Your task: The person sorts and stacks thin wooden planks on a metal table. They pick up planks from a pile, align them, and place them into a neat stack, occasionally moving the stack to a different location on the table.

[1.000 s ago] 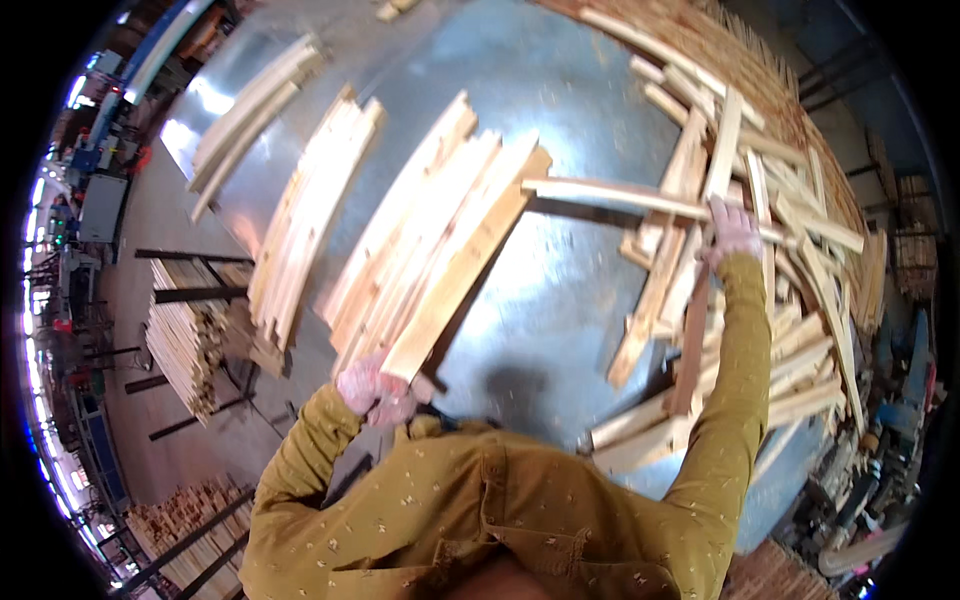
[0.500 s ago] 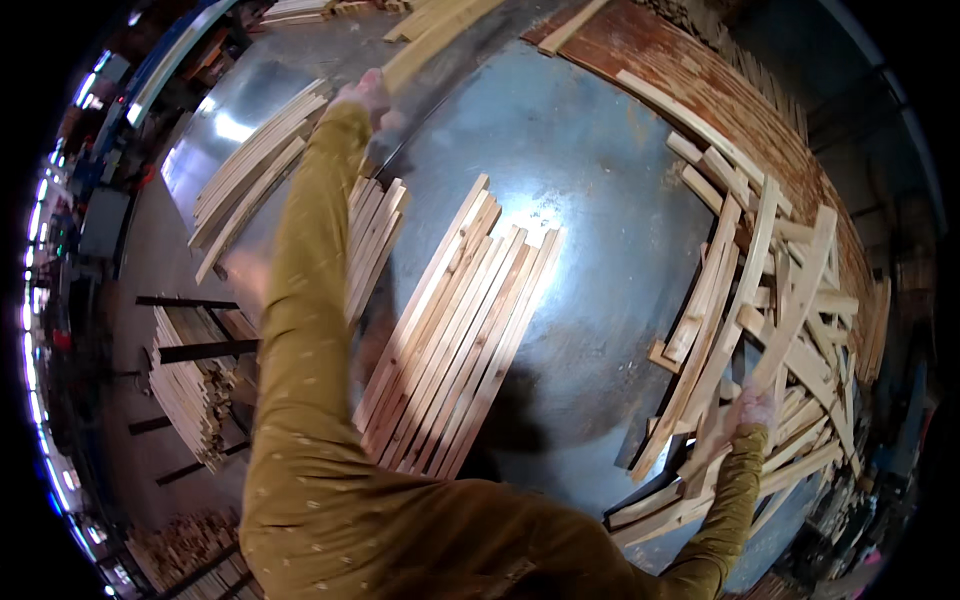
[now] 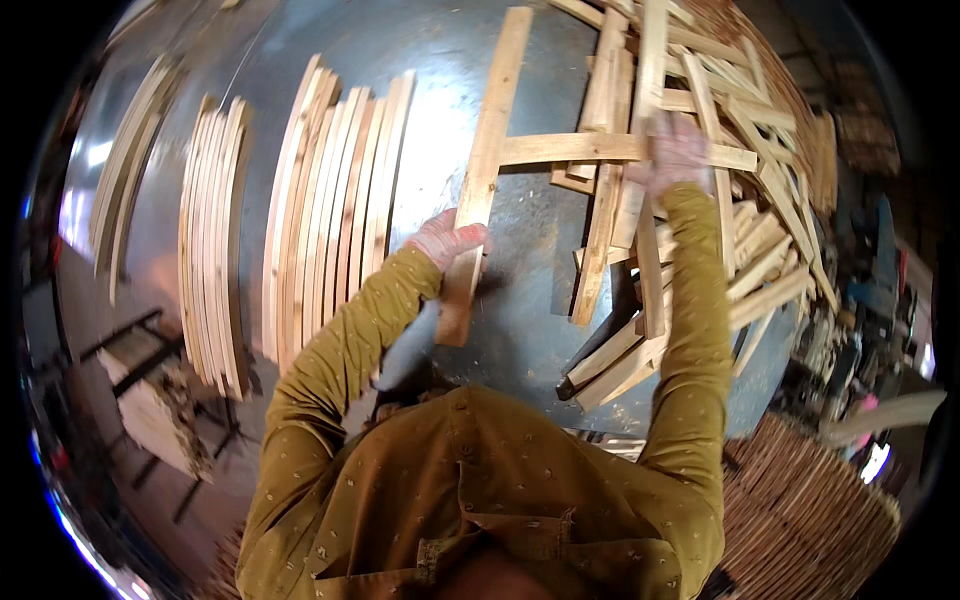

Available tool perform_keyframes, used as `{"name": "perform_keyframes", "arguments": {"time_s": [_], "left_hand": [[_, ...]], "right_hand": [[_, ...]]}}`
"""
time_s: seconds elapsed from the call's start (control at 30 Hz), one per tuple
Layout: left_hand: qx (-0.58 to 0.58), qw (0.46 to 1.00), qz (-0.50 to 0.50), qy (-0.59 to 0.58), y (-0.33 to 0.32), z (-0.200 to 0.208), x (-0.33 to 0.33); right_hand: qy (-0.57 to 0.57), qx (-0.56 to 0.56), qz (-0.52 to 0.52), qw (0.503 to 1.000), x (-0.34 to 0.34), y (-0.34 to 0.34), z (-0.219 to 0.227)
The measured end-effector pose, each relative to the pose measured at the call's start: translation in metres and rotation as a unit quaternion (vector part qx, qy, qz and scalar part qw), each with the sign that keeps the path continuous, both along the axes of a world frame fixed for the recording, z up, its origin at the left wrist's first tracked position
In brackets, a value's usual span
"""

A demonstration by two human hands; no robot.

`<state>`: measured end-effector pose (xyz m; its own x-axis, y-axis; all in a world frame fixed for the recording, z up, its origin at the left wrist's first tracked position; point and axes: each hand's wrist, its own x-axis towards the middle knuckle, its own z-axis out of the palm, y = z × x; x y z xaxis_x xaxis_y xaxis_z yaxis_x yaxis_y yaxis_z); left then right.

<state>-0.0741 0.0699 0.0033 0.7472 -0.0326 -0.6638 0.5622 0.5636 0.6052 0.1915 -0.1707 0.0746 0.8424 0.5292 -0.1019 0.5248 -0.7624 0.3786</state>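
Observation:
My left hand (image 3: pixel 447 240) is closed round the lower part of a long, flat wooden board (image 3: pixel 498 105), its thumb across the face. That board slants over the metal table, between the stacked rows and the loose pile. My right hand (image 3: pixel 680 157), smeared by motion, is over the jumbled pile of wooden strips (image 3: pixel 755 130). It lies by a crosswise strip (image 3: pixel 570 149) whose left end meets the board in my left hand. The blur hides whether those fingers grip anything.
Neat rows of strips (image 3: pixel 335 190) lie left of my left hand, with another bundle (image 3: pixel 213 240) and a few strips (image 3: pixel 135 150) farther left. The metal table (image 3: pixel 525 235) extends beneath. A rack with stacked wood (image 3: pixel 160 410) stands lower left; more sticks (image 3: pixel 810 510) are stacked lower right.
My left hand has come back from the far left and now holds a board near the middle. My right hand has moved farther up over the pile. The view has turned rightward.

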Motion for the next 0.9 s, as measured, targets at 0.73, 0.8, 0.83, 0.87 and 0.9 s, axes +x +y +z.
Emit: {"name": "perform_keyframes", "arguments": {"time_s": [0.73,0.8,0.83,0.87,0.9], "left_hand": [[-0.146,0.952,0.135,-0.233,-0.110,0.006,-0.069],[-0.119,0.983,0.076,-0.121,-0.115,0.041,-0.046],[-0.090,0.986,0.097,-0.100,-0.112,0.039,-0.043],[-0.059,0.988,0.121,-0.074,-0.106,0.035,-0.042],[-0.031,0.988,0.144,-0.048,-0.103,0.030,-0.043]], "right_hand": [[0.756,0.534,-0.272,0.264,-0.067,0.009,-0.112],[0.645,0.521,-0.094,0.551,-0.107,0.042,-0.090],[0.455,0.441,0.084,0.769,-0.105,0.043,-0.067],[0.219,0.326,0.205,0.896,-0.085,0.035,-0.043],[0.063,0.235,0.219,0.945,-0.054,0.018,-0.020]]}}
